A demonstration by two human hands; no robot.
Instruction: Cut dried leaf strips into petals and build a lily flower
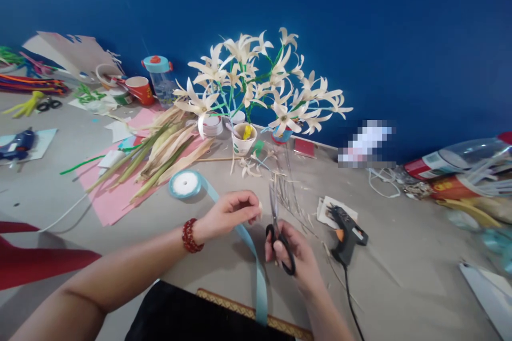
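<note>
the left hand is pinched shut on a small pale piece at its fingertips, just above the light blue ribbon that runs from the spool on the left toward the near edge of the worktop. the right hand is closed through the black handles of the scissors, blades pointing away and close beside the pinched piece; whether they touch it cannot be told. the piece looks thin, light and papery, likely a bit of dried husk like the bundle of husks lying on the pink paper, so it should bend and tear easily; a fingertip pinch near its edge seems the right hold. the ribbon is soft and slippery. farther back stands a bunch of pale handmade flowers, and a black glue gun lies just right of the scissors.
</note>
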